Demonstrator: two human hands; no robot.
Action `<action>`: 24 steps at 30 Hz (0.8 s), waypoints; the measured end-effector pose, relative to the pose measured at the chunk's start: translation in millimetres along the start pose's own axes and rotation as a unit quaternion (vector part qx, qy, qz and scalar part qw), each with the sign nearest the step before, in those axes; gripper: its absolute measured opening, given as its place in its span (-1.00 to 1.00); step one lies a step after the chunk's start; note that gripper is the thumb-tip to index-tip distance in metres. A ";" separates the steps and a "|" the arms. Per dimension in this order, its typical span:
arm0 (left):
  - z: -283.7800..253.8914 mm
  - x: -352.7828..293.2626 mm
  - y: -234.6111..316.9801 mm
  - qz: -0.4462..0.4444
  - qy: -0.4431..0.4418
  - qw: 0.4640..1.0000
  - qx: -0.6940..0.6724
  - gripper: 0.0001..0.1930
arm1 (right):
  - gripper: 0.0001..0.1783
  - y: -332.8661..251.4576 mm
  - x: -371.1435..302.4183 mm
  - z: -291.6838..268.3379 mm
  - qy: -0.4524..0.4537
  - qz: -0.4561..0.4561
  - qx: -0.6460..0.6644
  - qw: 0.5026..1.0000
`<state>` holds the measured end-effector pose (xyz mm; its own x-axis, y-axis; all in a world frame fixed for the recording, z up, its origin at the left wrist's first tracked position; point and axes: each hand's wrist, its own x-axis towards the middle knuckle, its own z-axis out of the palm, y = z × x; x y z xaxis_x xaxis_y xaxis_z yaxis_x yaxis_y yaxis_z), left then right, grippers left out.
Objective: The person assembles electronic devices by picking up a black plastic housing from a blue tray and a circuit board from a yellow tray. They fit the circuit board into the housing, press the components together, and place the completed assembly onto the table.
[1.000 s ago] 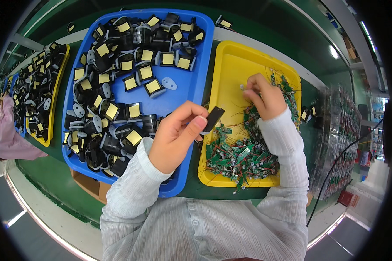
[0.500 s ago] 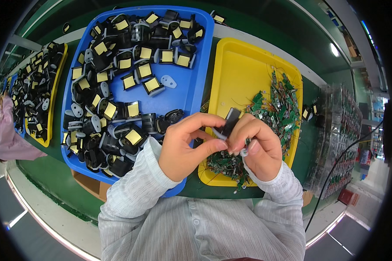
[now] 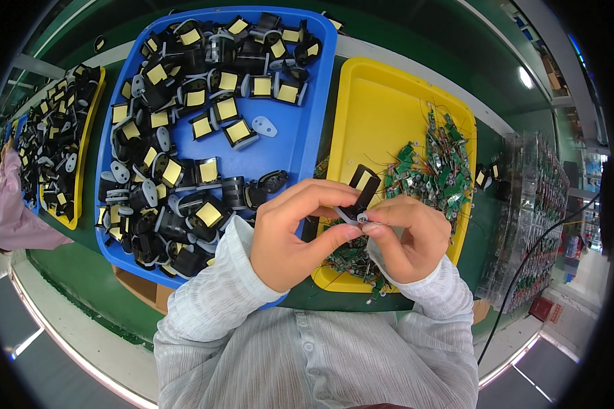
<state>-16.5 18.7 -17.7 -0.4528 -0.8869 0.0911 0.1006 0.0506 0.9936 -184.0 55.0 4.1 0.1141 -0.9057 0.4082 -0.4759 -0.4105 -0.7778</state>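
My left hand (image 3: 298,235) is closed round a black plastic housing (image 3: 366,185) with a cream-yellow pad and a grey end flap. It tilts upward above the near part of the yellow tray (image 3: 361,71). My right hand (image 3: 413,235) pinches a small grey-white piece (image 3: 362,217) against the housing's lower end; its exact kind is hidden by the fingertips. Under and beyond the hands, small green circuit boards (image 3: 450,177) with thin wires lie heaped in that tray. To the left, a blue tray (image 3: 293,150) holds many similar black housings (image 3: 208,215) with yellow pads.
At far left stands another yellow tray (image 3: 92,136) of black housings, with a co-worker's pink sleeve (image 3: 10,204) beside it. Stacked clear plastic trays (image 3: 525,218) stand on the right, with a black cable (image 3: 525,273) before them. A loose grey flap (image 3: 264,126) lies in the blue tray.
The housing has turned in my left hand, so its yellow pad now shows. My right hand has shifted slightly right and down, its fingertips now pinching at the housing's lower end.
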 end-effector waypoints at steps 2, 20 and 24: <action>0.3 -0.2 0.1 0.014 0.000 0.999 0.028 -0.74 | -0.85 0.2 -1.7 1.8 0.007 -0.008 -0.028 1.000; -2.7 -0.2 0.1 0.100 0.010 0.990 0.100 -0.75 | -0.80 -13.3 2.5 -6.1 -0.062 0.158 -0.013 0.985; -2.5 -0.3 1.9 0.092 0.011 0.991 0.099 -0.76 | -0.79 -10.5 4.6 -8.9 -0.069 0.103 -0.054 0.991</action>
<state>-14.0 17.9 -16.0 -0.4236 -0.8641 0.2716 0.0024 0.2988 0.9543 -186.2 56.2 18.4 0.1191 -0.9782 0.1702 -0.5913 -0.2076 -0.7793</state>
